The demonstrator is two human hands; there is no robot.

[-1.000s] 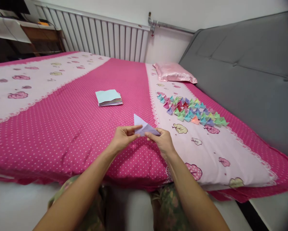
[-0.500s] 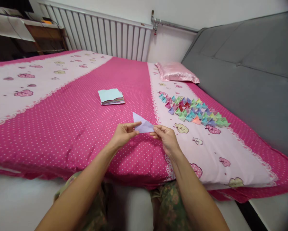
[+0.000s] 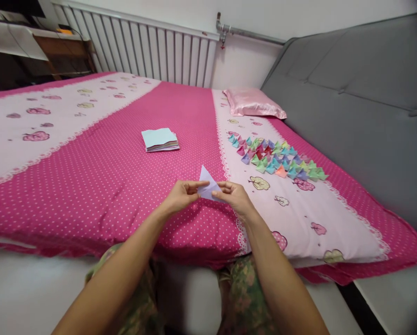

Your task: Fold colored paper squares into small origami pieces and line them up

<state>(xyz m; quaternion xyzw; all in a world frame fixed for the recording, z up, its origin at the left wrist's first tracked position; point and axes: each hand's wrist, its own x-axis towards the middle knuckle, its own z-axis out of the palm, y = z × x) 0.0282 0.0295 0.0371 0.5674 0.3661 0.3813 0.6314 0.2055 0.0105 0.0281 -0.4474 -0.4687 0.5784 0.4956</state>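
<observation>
A lavender sheet of folded paper (image 3: 205, 190), triangular with its point up, is held between both hands above the bed. My left hand (image 3: 183, 196) pinches its left edge between thumb and fingers. On the other side, my right hand (image 3: 235, 197) grips the right part, its thumb across the front. Beyond the hands lies a stack of coloured paper (image 3: 160, 139) with a pale blue sheet on top. To the right, several small folded paper boats (image 3: 281, 171) in many colours stand in rows.
Under everything spreads a pink dotted bedsheet (image 3: 124, 186) with white printed bands. A pink pillow (image 3: 253, 102) rests near the grey headboard (image 3: 361, 83). Behind the bed is a white radiator (image 3: 142, 46); a desk (image 3: 65, 51) stands at the far left.
The folded paper has turned so its point stands more upright. My right hand has shifted its hold inward, thumb now over the front. The view has moved slightly.
</observation>
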